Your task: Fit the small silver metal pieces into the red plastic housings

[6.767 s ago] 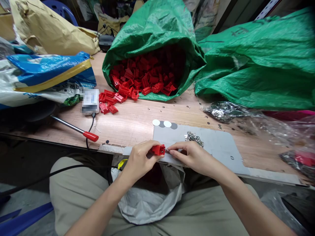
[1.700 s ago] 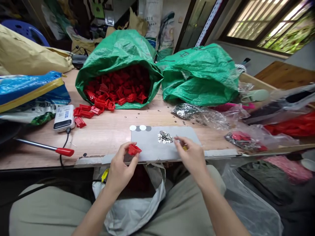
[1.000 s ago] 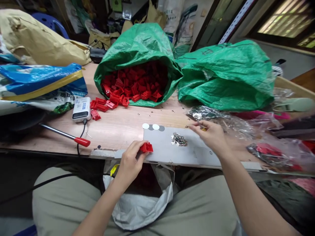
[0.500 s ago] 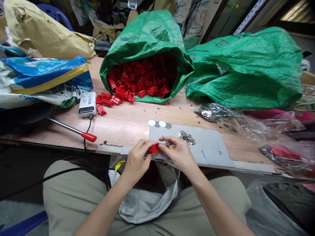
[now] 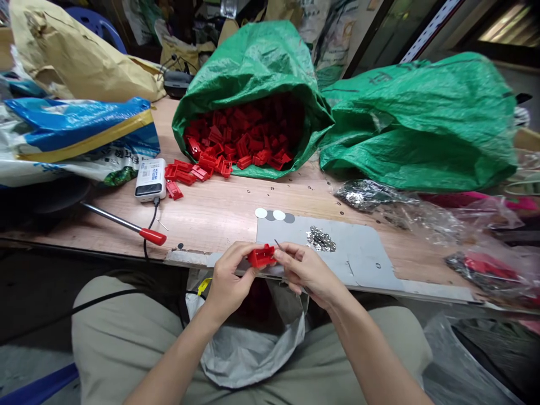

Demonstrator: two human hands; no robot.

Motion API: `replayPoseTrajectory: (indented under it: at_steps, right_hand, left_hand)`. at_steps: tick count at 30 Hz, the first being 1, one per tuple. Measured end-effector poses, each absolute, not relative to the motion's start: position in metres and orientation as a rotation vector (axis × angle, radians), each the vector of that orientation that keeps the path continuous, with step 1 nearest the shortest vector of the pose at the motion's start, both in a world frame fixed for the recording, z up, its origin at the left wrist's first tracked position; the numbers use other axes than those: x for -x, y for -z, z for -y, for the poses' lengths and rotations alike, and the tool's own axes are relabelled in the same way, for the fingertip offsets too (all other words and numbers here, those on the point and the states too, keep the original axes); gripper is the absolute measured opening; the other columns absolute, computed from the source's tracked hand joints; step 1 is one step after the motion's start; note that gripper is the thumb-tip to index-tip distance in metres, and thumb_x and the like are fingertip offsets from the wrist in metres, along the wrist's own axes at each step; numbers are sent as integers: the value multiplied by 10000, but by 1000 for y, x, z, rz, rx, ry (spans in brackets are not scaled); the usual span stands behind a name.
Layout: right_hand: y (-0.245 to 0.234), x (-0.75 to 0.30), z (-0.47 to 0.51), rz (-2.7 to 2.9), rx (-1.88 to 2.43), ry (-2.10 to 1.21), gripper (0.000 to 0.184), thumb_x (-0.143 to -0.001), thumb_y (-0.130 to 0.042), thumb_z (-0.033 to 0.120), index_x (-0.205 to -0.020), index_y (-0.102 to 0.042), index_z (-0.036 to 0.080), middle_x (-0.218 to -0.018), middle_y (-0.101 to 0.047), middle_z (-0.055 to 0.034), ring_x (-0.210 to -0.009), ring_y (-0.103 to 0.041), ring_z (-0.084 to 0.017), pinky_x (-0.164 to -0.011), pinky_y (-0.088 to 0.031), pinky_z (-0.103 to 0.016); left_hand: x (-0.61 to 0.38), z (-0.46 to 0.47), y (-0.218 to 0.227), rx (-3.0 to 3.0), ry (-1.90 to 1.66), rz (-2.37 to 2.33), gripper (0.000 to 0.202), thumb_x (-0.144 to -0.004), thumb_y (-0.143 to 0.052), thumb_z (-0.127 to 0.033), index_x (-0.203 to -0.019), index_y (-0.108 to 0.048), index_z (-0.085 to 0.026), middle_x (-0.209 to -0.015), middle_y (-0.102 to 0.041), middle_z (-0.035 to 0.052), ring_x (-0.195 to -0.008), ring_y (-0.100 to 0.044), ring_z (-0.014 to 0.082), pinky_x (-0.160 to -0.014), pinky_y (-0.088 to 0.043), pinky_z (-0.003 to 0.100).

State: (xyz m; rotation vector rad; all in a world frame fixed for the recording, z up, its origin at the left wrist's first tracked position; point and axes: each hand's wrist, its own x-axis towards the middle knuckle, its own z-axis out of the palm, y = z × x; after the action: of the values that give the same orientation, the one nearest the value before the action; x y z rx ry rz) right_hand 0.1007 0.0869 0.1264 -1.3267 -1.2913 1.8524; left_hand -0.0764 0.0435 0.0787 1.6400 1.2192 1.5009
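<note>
My left hand [image 5: 230,278] grips a small red plastic part [image 5: 261,256] at the near table edge. My right hand [image 5: 306,270] is closed right beside it, pinching a thin metal pin or tool tip [image 5: 277,244] that points up next to the part. A little pile of small shiny metal pieces [image 5: 320,239] lies on the grey sheet [image 5: 363,253] just beyond my right hand. An open green sack [image 5: 248,67] full of red plastic parts [image 5: 244,135] lies farther back. Several red parts [image 5: 185,171] have spilled out at its left.
A closed green sack [image 5: 422,124] lies at right, with clear bags of metal bits [image 5: 371,194] in front. A white power bank [image 5: 150,179], a red-handled rod [image 5: 126,225] and a blue-white bag [image 5: 76,140] sit at left. A grey bag [image 5: 248,343] hangs open in my lap.
My right hand reached to the pile of metal pieces, then came back to the red part in my left hand. The part now sits slightly lower and nearer to me.
</note>
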Motion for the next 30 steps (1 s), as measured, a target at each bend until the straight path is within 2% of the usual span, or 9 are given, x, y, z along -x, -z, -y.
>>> replayPoseTrajectory:
  at_steps: [3,7,11,17,20,26,28,30]
  right_hand:
    - [-133,-107,-83,1279,1310,-1865,458,-787,-740,566,-881,-682,122,-630,-581,27,-383,-219,-6,-349,-274,-191]
    - [-133,-109,-76,1453,1376,-1690,435,-802,-716,577,-767,-622,153,-662,-593,13,-388,-332,-29,-362,-273,-202]
    - [-130,-107,-66,1449,1363,-1554,453,-811,-713,571,-692,-488,196,-592,-422,76,-394,-329,-38,-353,-266,-189]
    - [-131,-112,-55,1240,1253,-1828,415,-820,-716,564,-849,-615,163,-698,-581,32,-363,-303,-10,-327,-290,-175]
    - [-133,-116,-51,1125,1222,-1943,383,-755,-804,488,-844,-651,149,-625,-545,49,-376,-287,-8,-328,-276,-156]
    - [-130,-119,-42,887,1112,-2148,362,-748,-807,461,-827,-643,149,-542,-430,98,-370,-125,15,-314,-228,-136]
    - [-128,-122,-42,943,1137,-2126,396,-749,-789,512,-825,-636,154,-540,-424,95,-372,-137,5,-318,-229,-153]
    - [-127,-128,-48,1164,1260,-1971,421,-767,-751,556,-876,-660,159,-563,-478,66,-373,-232,-24,-340,-259,-185]
  left_hand:
    - [75,-41,-82,-1643,-1517,-1207,251,-904,-660,-160,-1144,-670,-231,-1081,-707,57,-1021,-678,183,-884,-565,304]
    - [71,-35,-89,-1752,-1534,-1236,260,-916,-634,-136,-1154,-673,-233,-1058,-725,54,-993,-696,174,-872,-582,295]
    - [69,-29,-99,-1939,-1533,-1262,315,-932,-582,-98,-1194,-666,-252,-1074,-742,51,-999,-714,166,-871,-603,282]
    - [68,-24,-109,-2063,-1528,-1200,360,-931,-559,-56,-1223,-653,-245,-1088,-752,53,-1027,-719,162,-947,-597,301]
    - [66,-19,-108,-2028,-1530,-1118,382,-915,-593,-51,-1236,-650,-250,-1094,-754,51,-1029,-719,167,-961,-593,312]
    - [62,-14,-105,-1724,-1442,-1024,320,-883,-664,-81,-1151,-704,-251,-1030,-752,51,-934,-716,167,-830,-597,262]
    - [61,-17,-104,-1648,-1412,-1030,270,-877,-688,-116,-1114,-717,-242,-1018,-749,58,-913,-712,176,-807,-593,271]
    - [61,-22,-100,-1618,-1400,-1075,236,-879,-695,-145,-1095,-717,-238,-1023,-740,58,-921,-703,178,-809,-587,277]
